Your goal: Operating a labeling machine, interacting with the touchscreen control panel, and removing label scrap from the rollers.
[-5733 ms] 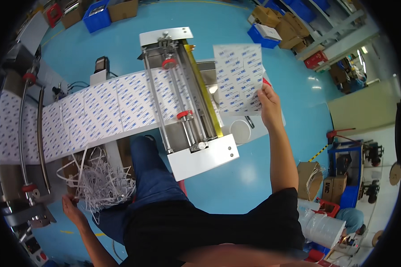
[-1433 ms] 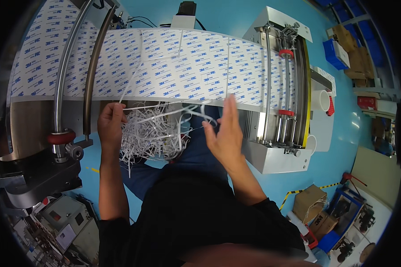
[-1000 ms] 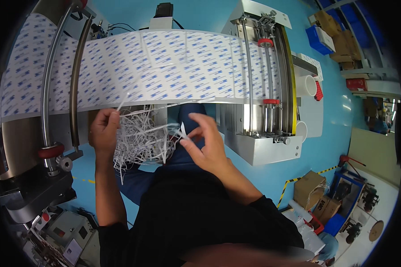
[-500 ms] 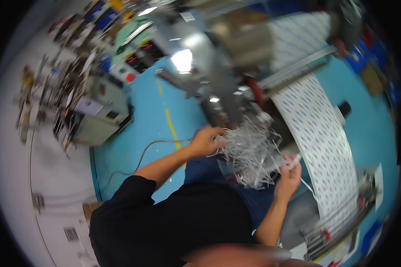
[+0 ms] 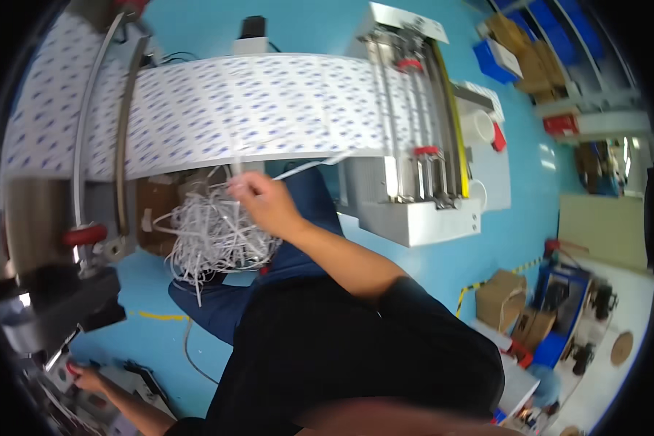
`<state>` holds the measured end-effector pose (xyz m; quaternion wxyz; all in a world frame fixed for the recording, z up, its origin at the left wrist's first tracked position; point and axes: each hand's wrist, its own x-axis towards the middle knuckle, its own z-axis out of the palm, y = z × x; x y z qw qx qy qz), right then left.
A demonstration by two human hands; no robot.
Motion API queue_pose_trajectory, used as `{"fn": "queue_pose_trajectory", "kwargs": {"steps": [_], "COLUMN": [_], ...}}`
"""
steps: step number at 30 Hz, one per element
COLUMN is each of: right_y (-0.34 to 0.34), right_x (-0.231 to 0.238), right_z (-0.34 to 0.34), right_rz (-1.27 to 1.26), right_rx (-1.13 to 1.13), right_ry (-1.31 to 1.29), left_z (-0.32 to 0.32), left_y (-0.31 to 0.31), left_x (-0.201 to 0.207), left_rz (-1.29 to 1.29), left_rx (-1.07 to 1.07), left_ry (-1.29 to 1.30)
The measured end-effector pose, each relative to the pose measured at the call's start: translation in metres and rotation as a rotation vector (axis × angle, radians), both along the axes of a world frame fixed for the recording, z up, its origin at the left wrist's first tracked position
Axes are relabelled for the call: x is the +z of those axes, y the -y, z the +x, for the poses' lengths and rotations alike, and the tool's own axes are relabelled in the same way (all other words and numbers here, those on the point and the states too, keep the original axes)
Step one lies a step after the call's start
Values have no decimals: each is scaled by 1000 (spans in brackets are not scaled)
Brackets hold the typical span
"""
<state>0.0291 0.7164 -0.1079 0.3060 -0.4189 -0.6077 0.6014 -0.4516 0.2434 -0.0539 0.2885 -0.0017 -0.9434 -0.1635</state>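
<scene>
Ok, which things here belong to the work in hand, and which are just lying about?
In use: patterned white sheeting; tangled white strips below the right hand; roller machine; red knob at the left hand.

Apparently just lying about: blue bin; open carton; red box.

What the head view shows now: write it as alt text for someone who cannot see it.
A person's right hand, blurred, is by a tangle of white strips, below a long blue-printed white sheet. The left hand is at a red control, lower left.
</scene>
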Motion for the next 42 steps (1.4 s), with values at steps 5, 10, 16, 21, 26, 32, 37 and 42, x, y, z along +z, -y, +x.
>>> {"fn": "queue_pose_trajectory", "kwargs": {"steps": [5,10,16,21,26,32,37,42], "right_y": [24,38,30,44,92,113,113,102], "right_x": [28,21,-9,1,-11,-31,-16,7], "right_z": [-22,-17,-30,-43,-99,-130,-121,-91], "right_rz": [132,257,346,83,410,315,252,210], "right_rx": [288,551,264,182,795,642,611,707], "right_ry": [-252,-151,-248,-247,-203,-226,-324,-387], "left_z": [38,234,295,287,241,221,236,263], "left_y": [84,-141,-212,-211,-205,-222,-241,-259], "left_x": [-27,-35,-18,-4,-9,-6,3,24], "left_rz": [236,231,219,171,161,153,451,873], "left_rx": [23,-551,-855,-900,-925,-1006,-1093,-924], "left_ry": [302,788,831,909,907,880,1191,1462]}}
